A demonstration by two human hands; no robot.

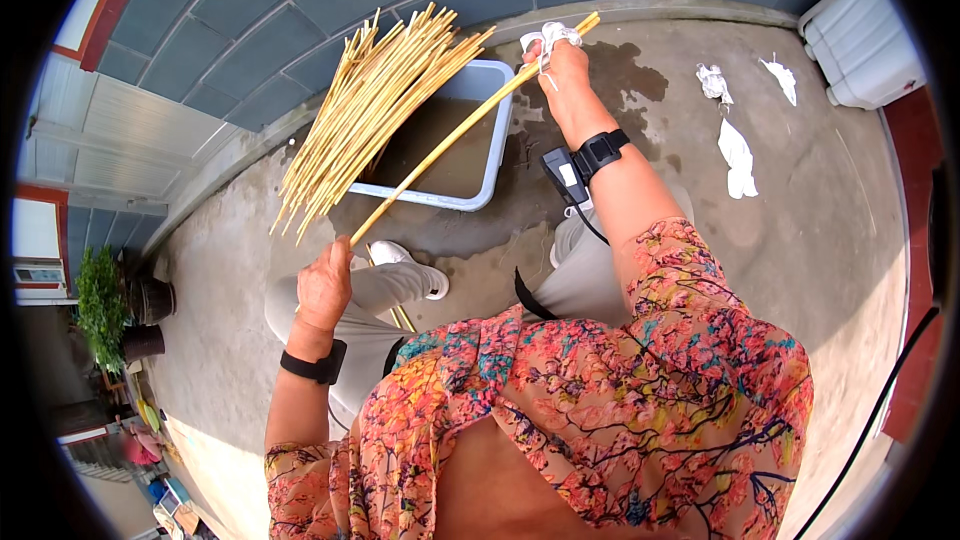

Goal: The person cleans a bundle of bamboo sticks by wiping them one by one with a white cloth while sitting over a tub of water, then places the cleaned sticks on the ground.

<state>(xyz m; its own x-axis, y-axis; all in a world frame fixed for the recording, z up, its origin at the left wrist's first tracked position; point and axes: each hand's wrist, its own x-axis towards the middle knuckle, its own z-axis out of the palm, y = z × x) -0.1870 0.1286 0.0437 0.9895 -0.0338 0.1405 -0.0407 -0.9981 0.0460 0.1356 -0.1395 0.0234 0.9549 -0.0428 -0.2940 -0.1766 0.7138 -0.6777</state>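
Observation:
One long yellow reed stalk point(442, 148) slants across the space in front of me. My left hand point(325, 283) is closed around its near end, above my knee. Near its far end, my right hand point(561, 64) grips the stalk through a bunched white cloth point(553, 36). Beneath the stalk stands a light-blue plastic tub point(491, 165) holding murky brown water point(442, 172). A thick bundle of similar stalks point(379, 112) lies across the tub's left side, its ends jutting past the rim.
Crumpled white cloths point(736, 157) lie on the concrete floor point(810, 240) at the right. A wet patch point(622, 79) surrounds the tub. A grey block wall point(495, 0) runs behind it. White container point(862, 37) at far right; potted plant point(101, 307) at left. A few stalks point(401, 317) lie beside my shoe point(409, 266).

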